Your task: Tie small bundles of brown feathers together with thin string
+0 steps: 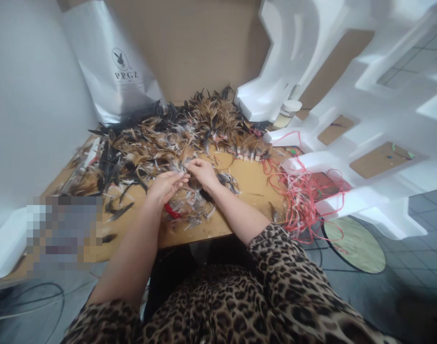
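My left hand (168,185) and my right hand (201,171) meet over the front part of the table, fingertips pinched close together. Between them is a small feather (183,167), pale at the base and brown toward the tip; whether it is one or several I cannot tell. Just beyond my hands spreads a large heap of brown and black feathers (139,148). Below them lie grey-white feather scraps (195,205) with a red piece (172,211) among them. To the right, a row of bundled brown feathers (249,147) has pale bound ends.
Tangled pink ribbon strips (300,205) hang over the table's right edge. White foam packing pieces (347,129) stand at the right, beside a lidded jar (287,113). A silver-white bag (114,62) leans at the back left. A round stool (355,243) is below right.
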`<state>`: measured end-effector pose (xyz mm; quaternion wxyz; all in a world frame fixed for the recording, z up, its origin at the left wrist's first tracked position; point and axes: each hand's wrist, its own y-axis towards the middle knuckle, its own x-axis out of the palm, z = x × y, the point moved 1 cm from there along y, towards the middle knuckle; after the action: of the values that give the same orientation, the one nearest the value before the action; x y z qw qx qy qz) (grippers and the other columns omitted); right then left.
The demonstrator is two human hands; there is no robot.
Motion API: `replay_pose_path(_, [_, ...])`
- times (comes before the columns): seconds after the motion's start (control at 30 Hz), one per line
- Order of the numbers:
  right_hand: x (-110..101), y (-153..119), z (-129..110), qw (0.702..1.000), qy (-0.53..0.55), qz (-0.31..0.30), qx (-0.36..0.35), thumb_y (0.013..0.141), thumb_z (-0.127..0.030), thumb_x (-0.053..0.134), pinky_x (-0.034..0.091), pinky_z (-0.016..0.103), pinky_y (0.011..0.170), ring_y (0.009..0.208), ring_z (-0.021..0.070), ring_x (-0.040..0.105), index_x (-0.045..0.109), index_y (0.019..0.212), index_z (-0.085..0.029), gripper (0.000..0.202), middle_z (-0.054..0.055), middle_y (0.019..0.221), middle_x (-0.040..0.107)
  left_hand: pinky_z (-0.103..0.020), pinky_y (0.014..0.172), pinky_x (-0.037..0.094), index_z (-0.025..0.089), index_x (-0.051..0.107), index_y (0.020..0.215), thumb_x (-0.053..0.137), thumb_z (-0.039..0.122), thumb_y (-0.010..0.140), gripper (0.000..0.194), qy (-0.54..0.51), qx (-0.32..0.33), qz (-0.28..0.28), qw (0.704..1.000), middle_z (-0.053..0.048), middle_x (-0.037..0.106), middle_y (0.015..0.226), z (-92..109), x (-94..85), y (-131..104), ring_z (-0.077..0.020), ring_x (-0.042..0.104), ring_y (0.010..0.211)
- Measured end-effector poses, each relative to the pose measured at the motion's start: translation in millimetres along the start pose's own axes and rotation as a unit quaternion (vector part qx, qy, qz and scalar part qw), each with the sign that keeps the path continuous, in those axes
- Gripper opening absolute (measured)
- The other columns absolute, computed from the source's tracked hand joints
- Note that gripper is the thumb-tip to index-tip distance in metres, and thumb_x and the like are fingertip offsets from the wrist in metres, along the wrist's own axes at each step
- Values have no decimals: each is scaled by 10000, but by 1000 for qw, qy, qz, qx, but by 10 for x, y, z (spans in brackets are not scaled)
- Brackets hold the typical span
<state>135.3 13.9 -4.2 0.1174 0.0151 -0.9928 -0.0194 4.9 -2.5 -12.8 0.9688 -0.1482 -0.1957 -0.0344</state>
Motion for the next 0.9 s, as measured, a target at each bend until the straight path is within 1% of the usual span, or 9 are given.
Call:
replay_pose_path(0.27, [1,12,38,999,-21,2,-37,591,-374,673,359,215,572,545,68,441,557,629,-147,258,-40,592,530,-96,498,475,51,653,705,660,66,685,26,-8,3,6,1000,-94,682,683,3,24,-13,-55,607,529])
replay_pose_path(0.33, [5,12,39,999,-23,5,-42,595,-379,669,362,217,575,549,71,445,557,635,-150,258,-38,595,533,-90,490,475,51,652,697,648,58,694,9,-17,0,10,1000,-89,677,672,6,22,-7,-52,603,522])
replay_pose_path(0.47, [15,5,33,999,-15,14,-43,605,-385,660,357,212,567,537,63,428,552,646,-154,259,-44,596,523,-79,463,468,58,643,677,633,43,705,33,-38,-9,18,999,-82,669,657,22,23,-5,-45,589,497])
replay_pose_path(0.73, [29,-13,-8,998,24,40,-40,625,-394,650,344,200,530,514,60,419,530,661,-162,264,-54,563,498,-75,434,463,51,639,718,586,30,744,63,-68,-45,-6,997,-73,660,649,43,39,-34,-43,587,493])
replay_pose_path(0.8, [30,-1,18,998,25,37,-52,629,-391,647,355,200,541,525,61,436,531,664,-160,261,-48,580,518,-71,435,462,56,640,731,586,31,744,61,-76,-46,-16,996,-69,659,654,41,40,-31,-42,586,496])
replay_pose_path(0.9, [37,13,73,996,6,25,-80,643,-390,638,365,204,541,525,66,448,527,671,-160,256,-41,592,529,-69,434,461,63,630,703,587,29,741,67,-77,-44,-14,996,-66,658,657,31,46,-22,-37,582,492])
